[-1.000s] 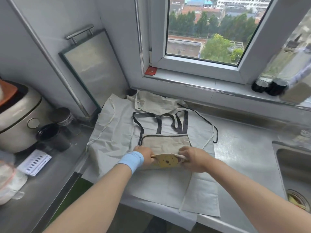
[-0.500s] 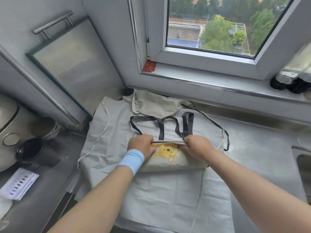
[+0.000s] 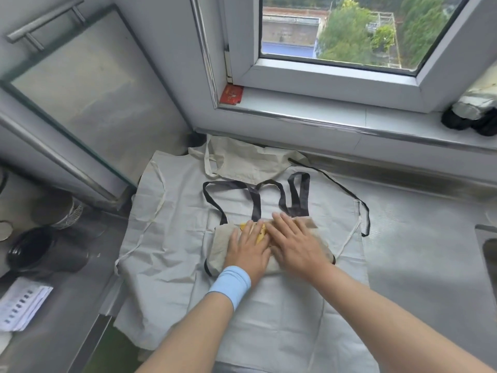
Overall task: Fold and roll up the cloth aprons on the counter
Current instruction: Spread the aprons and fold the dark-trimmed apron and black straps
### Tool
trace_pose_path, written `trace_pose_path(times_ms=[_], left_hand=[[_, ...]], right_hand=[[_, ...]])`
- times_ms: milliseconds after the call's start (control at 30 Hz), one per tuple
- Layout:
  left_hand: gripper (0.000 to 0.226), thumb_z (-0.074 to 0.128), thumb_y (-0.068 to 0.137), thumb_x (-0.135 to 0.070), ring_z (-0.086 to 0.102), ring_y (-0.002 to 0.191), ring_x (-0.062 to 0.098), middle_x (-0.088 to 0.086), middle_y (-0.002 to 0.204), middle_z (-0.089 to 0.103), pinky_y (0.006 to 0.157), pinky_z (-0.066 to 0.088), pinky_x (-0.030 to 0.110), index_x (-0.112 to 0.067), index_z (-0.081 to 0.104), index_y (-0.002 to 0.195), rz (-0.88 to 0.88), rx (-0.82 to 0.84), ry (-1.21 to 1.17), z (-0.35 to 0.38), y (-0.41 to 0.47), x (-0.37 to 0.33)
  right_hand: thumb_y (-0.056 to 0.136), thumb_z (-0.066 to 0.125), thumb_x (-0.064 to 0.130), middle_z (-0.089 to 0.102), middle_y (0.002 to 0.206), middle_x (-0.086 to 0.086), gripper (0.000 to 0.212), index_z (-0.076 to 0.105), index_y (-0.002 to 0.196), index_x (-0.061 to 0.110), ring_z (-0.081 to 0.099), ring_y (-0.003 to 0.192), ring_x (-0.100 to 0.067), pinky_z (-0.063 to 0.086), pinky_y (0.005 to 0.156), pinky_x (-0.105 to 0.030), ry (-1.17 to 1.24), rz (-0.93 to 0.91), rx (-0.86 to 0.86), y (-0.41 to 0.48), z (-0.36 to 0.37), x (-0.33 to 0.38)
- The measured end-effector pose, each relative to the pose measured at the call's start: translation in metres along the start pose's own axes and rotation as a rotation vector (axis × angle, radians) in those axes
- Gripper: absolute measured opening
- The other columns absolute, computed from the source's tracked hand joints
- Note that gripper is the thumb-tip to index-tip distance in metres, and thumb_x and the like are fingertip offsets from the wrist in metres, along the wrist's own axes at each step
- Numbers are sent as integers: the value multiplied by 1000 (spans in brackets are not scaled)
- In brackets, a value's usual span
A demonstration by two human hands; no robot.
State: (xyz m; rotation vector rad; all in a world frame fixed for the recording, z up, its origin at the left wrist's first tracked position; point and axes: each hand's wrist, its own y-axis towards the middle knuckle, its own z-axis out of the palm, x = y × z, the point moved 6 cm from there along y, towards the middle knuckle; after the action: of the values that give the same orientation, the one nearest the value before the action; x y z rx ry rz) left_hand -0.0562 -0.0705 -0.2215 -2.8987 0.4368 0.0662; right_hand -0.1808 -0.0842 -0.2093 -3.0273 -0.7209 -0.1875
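Observation:
A beige apron with a yellow bear print (image 3: pixel 221 244) lies folded into a thick bundle on top of a spread white apron (image 3: pixel 172 238). Its dark straps (image 3: pixel 255 197) trail toward the window. My left hand (image 3: pixel 248 250), with a blue wristband, presses flat on the bundle's left half. My right hand (image 3: pixel 294 242) presses flat beside it on the right half, fingers straight. A third, cream apron (image 3: pixel 242 160) lies crumpled against the wall behind.
The steel counter (image 3: pixel 419 238) runs right to a sink edge (image 3: pixel 486 238). A black cup (image 3: pixel 40 254), a jar (image 3: pixel 59 211) and a paper card (image 3: pixel 21 305) sit at the left. A glass-fronted panel (image 3: pixel 80 84) leans on the left wall. Dark bottles (image 3: pixel 470 117) stand on the sill.
My hands were gripping the bundle's edge and turning it away from me; now both lie flat on top of it, and the bear print is mostly covered.

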Motion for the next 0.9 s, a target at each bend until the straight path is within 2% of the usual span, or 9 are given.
trace_pose_path(times_ms=[100,200,333,400,467,533,667,800,900], left_hand=[[62,7,92,-47,7,150,20,-6,162,7,114,-4,52,-35,20,151,-18,46,20,3,-5,11],[68,-6,87,-44,-7,149,21,-5,161,-7,116,-13,45,-33,6,154,-18,98,21,10,-10,29],[57,23,91,-46,42,137,30,8,147,46,111,32,45,-29,52,137,-59,36,56,-5,-18,45],[45,32,84,-41,56,120,27,2,130,60,97,43,41,-35,62,118,-82,-37,48,-23,-24,43],[32,39,77,-21,55,105,24,-3,111,59,85,38,37,-37,58,97,-89,-107,61,-33,-33,44],[28,49,76,-6,53,95,26,0,98,55,78,39,36,-31,56,87,-127,-73,20,-32,-39,55],[30,76,58,-10,56,78,25,-1,82,56,72,45,33,-28,59,74,-111,-55,89,-33,-41,61],[17,56,80,-35,47,104,22,-3,105,52,93,34,37,-29,59,95,66,-3,49,-39,-39,23],[46,53,74,-65,40,109,18,-6,111,46,92,37,38,-32,50,105,13,150,-5,-27,-42,27]], right_hand=[[96,27,48,22,162,-5,62,28,154,27,19,150,-22,10,119,-39,93,21,134,-9,15,-13],[93,18,41,7,164,1,65,18,157,30,3,152,-16,3,123,-36,130,7,177,-9,13,-17],[89,33,35,13,164,-3,67,25,154,25,9,152,-19,14,122,-41,184,4,148,-11,2,-16],[83,55,23,33,155,-10,54,45,136,25,32,142,-30,30,113,-46,150,-38,77,-12,-10,-11],[72,67,11,51,130,-9,44,55,111,26,52,114,-33,45,90,-44,73,-90,20,-13,-16,-6],[70,75,9,58,104,-6,33,61,96,26,58,89,-29,46,66,-37,53,-137,14,-17,-18,-5],[80,68,23,56,87,-1,10,63,89,21,57,76,-24,37,58,-31,99,-159,-8,-31,-26,-7],[75,56,54,55,99,2,39,60,98,24,52,91,-19,48,69,-36,16,-134,148,-38,-27,-4],[85,54,47,57,102,1,31,64,99,21,56,97,-22,49,69,-37,19,-97,196,-36,-28,-7]])
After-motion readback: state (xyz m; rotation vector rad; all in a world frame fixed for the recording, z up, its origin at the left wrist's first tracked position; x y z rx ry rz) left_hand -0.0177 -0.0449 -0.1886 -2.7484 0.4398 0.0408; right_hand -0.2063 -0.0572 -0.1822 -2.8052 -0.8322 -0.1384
